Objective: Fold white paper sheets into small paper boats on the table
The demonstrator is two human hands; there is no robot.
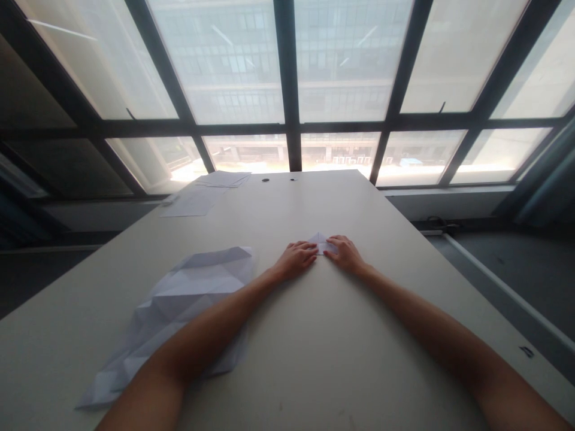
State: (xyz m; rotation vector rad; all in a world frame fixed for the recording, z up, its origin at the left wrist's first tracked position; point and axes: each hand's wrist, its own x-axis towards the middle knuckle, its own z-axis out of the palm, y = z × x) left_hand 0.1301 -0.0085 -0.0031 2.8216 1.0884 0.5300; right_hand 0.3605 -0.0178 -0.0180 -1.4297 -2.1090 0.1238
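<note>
A small piece of folded white paper [320,246] with a pointed top lies on the white table, straight ahead of me. My left hand [295,260] holds its left side, fingers bent over the edge and pressing it down. On the opposite side, my right hand [345,254] grips the paper's right edge with thumb and fingers. The fingers partly cover both sides of the paper. Beneath and beside my left forearm is a large creased sheet of white paper [193,293], partly hidden by that arm.
Several flat white sheets [193,200] lie at the table's far left. Two small dark spots, one a round disc [265,180], are near the far edge. A small dark object [526,352] sits by the right edge. Tall framed windows [341,66] stand beyond the table [287,371].
</note>
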